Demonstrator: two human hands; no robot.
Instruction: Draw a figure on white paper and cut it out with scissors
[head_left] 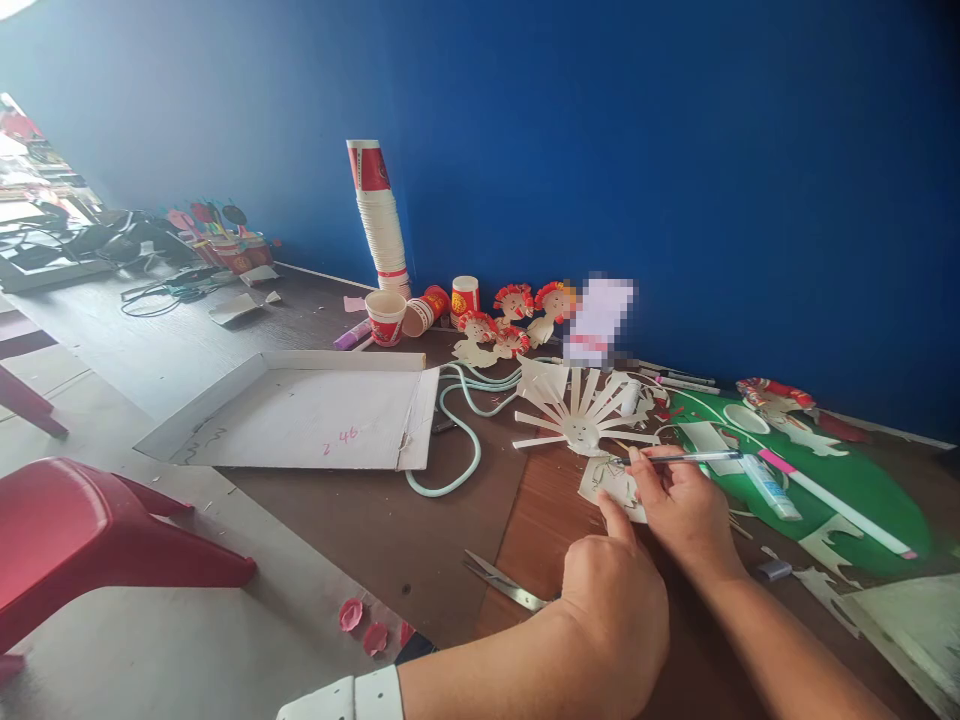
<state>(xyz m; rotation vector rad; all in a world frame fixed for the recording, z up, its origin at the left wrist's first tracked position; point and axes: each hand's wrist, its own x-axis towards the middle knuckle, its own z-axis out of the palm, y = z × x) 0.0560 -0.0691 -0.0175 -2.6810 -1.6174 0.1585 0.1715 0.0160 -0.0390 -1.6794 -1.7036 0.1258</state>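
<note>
My right hand [686, 510] is closed around a pen [686, 457], whose tip is over a small piece of white paper [619, 483] with line drawings on it. My left hand [615, 600] holds that paper down with its outstretched index finger; its other fingers are curled, and the thumb is hidden. Just beyond the paper lies a cut paper cup [581, 430] spread into strips, with a small face drawn on its base. Scissors [506, 585] with partly spread blades lie beside my left wrist, their handles hidden behind it.
A white box lid [337, 400] and a pale green cable [457, 490] lie to the left. Along the blue wall stand stacked paper cups [379, 220] and red-fringed paper figures [514, 305]. At right, a glue tube [772, 487] and a white marker [836, 503] rest on a green sheet [877, 470].
</note>
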